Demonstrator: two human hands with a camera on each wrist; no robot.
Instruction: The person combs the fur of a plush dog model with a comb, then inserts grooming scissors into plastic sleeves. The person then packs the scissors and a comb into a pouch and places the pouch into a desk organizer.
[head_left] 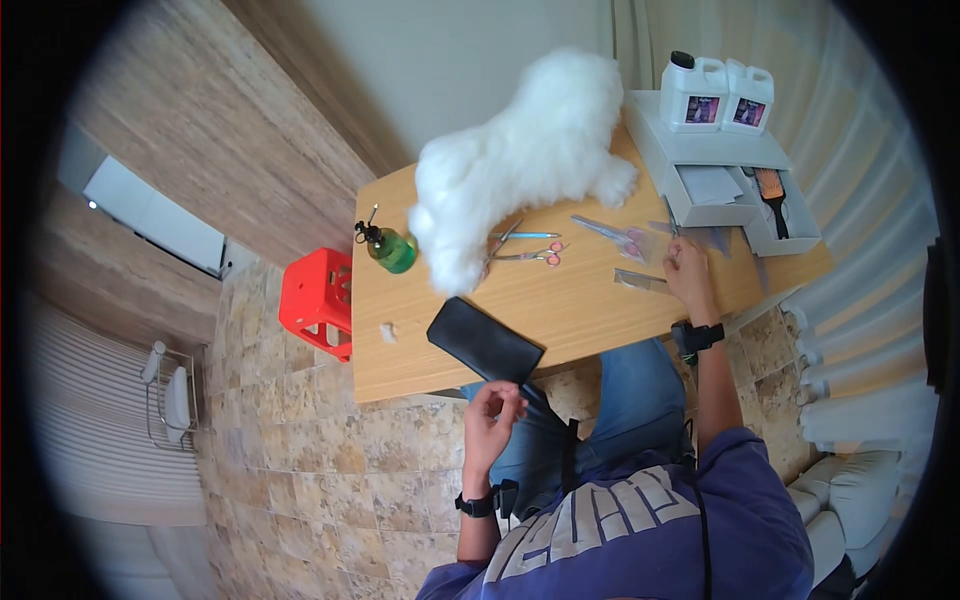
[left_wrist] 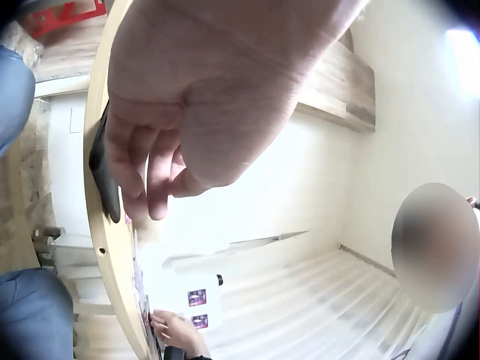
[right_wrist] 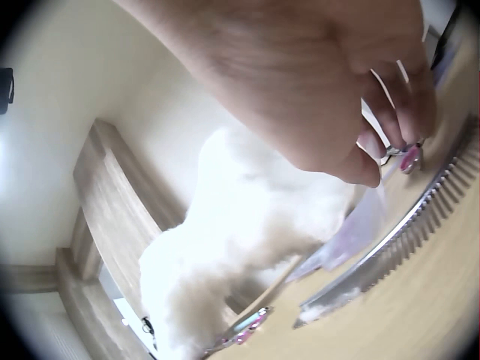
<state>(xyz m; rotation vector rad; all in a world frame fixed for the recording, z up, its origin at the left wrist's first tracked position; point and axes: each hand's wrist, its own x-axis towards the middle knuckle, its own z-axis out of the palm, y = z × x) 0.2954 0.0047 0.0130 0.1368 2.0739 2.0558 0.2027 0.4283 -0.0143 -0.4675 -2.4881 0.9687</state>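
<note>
My right hand (head_left: 688,272) pinches a pair of scissors near the table's right side; their pink finger ring (right_wrist: 409,159) shows under the fingertips in the right wrist view. Close by lie a metal comb (head_left: 640,281) and pink-handled scissors in a clear sleeve (head_left: 612,233). My left hand (head_left: 488,432), fingers loosely bent and holding nothing, hovers by the near edge beside a black case (head_left: 485,341). A fluffy white dog-shaped form (head_left: 510,150) stands at the back. Before it lie pink-ringed scissors (head_left: 530,257) and a light-blue tool (head_left: 530,235).
A green spray bottle (head_left: 391,252) and a white tuft (head_left: 388,332) are on the left. At the right, a white drawer unit (head_left: 720,150) bears two white jugs (head_left: 693,95); an orange-and-black brush (head_left: 772,195) lies in a compartment. A red stool (head_left: 316,300) stands left of the table.
</note>
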